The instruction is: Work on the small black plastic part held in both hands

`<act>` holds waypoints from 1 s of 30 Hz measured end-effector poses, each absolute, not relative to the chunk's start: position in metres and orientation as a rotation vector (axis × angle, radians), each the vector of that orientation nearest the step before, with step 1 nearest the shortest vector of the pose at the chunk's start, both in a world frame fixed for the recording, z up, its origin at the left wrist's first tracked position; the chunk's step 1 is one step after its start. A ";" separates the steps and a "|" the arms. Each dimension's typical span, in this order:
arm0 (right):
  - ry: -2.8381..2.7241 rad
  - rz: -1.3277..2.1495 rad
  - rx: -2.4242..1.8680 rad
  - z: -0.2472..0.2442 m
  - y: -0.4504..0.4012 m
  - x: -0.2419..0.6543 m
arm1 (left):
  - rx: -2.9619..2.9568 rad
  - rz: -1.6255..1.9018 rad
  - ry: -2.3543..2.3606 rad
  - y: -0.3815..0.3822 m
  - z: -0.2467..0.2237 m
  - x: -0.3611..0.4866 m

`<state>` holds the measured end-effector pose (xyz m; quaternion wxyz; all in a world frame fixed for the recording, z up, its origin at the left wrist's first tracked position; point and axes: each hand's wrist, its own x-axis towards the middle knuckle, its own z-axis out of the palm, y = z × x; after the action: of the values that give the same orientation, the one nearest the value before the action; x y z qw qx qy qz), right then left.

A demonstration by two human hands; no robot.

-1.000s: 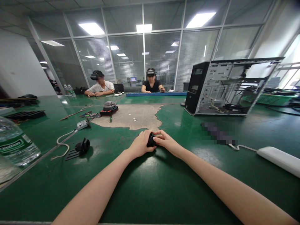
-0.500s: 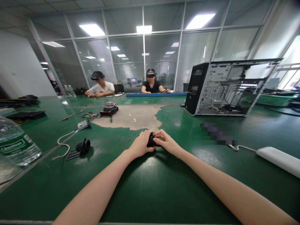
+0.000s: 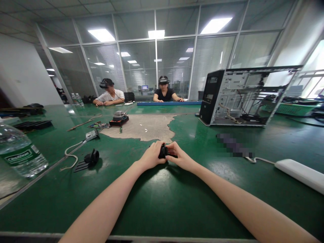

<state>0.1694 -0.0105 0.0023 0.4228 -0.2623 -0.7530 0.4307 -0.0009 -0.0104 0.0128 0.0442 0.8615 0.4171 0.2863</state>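
Note:
Both hands meet over the middle of the green table. My left hand is closed around a small black part, whose kind I cannot make out because the fingers cover most of it. On its other side, my right hand grips the same part, thumb below and fingertips above. Left of the hands lies a black plastic piece with a round end and several thin prongs. A small metal box with a pale cable sits behind it.
An opened computer case stands at the back right, near a green basket. A water bottle is on the left. A speaker-like part sits beyond the hands. A white power strip lies right. Two people sit across the table.
The fingers and thumb of my right hand have shifted slightly on the black part. My left hand keeps its hold. The whole view has moved a little.

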 end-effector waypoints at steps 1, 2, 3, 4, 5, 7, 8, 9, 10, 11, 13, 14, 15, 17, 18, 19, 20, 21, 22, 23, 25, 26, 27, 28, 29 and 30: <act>-1.870 1.087 -0.678 0.001 -0.009 0.169 | 2.630 0.884 1.271 -0.011 0.013 -0.001; -1.849 1.085 -0.709 0.000 -0.008 0.168 | 2.626 0.893 1.268 -0.011 0.013 -0.001; -1.827 1.061 -0.744 -0.001 -0.006 0.167 | 2.621 0.899 1.266 -0.011 0.013 -0.001; -1.808 1.025 -0.777 -0.003 -0.004 0.166 | 2.616 0.900 1.265 -0.011 0.012 -0.001; -1.794 0.990 -0.799 -0.004 -0.002 0.165 | 2.613 0.900 1.265 -0.010 0.012 -0.001; -1.800 0.939 -0.830 -0.006 -0.001 0.163 | 2.617 0.897 1.262 -0.010 0.012 -0.001; -1.820 0.923 -0.838 -0.006 -0.001 0.163 | 2.623 0.898 1.258 -0.010 0.012 -0.001; -1.845 0.914 -0.842 -0.006 -0.001 0.162 | 2.631 0.902 1.254 -0.009 0.011 -0.001; -1.871 0.915 -0.839 -0.005 -0.002 0.163 | 2.639 0.906 1.250 -0.009 0.011 -0.001; -1.892 0.928 -0.827 -0.004 -0.004 0.163 | 2.646 0.910 1.248 -0.009 0.011 -0.002; -1.898 0.983 -0.773 -0.002 -0.006 0.164 | 2.652 0.911 1.251 -0.009 0.011 -0.002; -1.886 1.017 -0.736 -0.002 -0.007 0.165 | 2.653 0.907 1.253 -0.009 0.011 -0.002; -1.868 1.048 -0.699 -0.002 -0.008 0.165 | 2.654 0.902 1.257 -0.009 0.011 -0.002; -1.827 1.097 -0.648 -0.002 -0.008 0.165 | 2.660 0.894 1.262 -0.009 0.011 -0.002; -1.809 1.122 -0.636 -0.003 -0.008 0.165 | 2.663 0.893 1.264 -0.009 0.011 -0.002; -1.795 1.145 -0.631 -0.003 -0.007 0.166 | 2.667 0.893 1.265 -0.009 0.011 -0.002; -1.785 1.163 -0.632 -0.003 -0.007 0.166 | 2.670 0.895 1.265 -0.008 0.011 -0.002; -1.778 1.168 -0.642 -0.003 -0.006 0.168 | 2.671 0.896 1.264 -0.008 0.010 -0.002; -1.771 1.159 -0.666 -0.002 -0.004 0.169 | 2.671 0.898 1.263 -0.007 0.010 -0.002; -1.763 1.138 -0.706 -0.001 -0.003 0.172 | 2.670 0.899 1.260 -0.007 0.010 -0.002; -1.741 1.076 -0.823 0.002 -0.001 0.179 | 2.666 0.904 1.255 -0.006 0.010 -0.002; -1.725 1.056 -0.882 0.004 0.000 0.182 | 2.664 0.904 1.254 -0.006 0.010 -0.003; -1.709 1.053 -0.920 0.006 0.001 0.184 | 2.663 0.904 1.255 -0.006 0.010 -0.003; -1.703 1.071 -0.941 0.007 0.001 0.185 | 2.662 0.903 1.257 -0.005 0.010 -0.003; -1.707 1.107 -0.946 0.008 0.001 0.185 | 2.661 0.901 1.260 -0.006 0.010 -0.003; -1.712 1.148 -0.940 0.009 0.001 0.183 | 2.660 0.898 1.263 -0.006 0.010 -0.003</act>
<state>0.1826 0.0013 0.0087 0.4241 -0.3756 -0.6844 0.4590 -0.0027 -0.0058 0.0100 0.0315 0.8636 0.4101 0.2915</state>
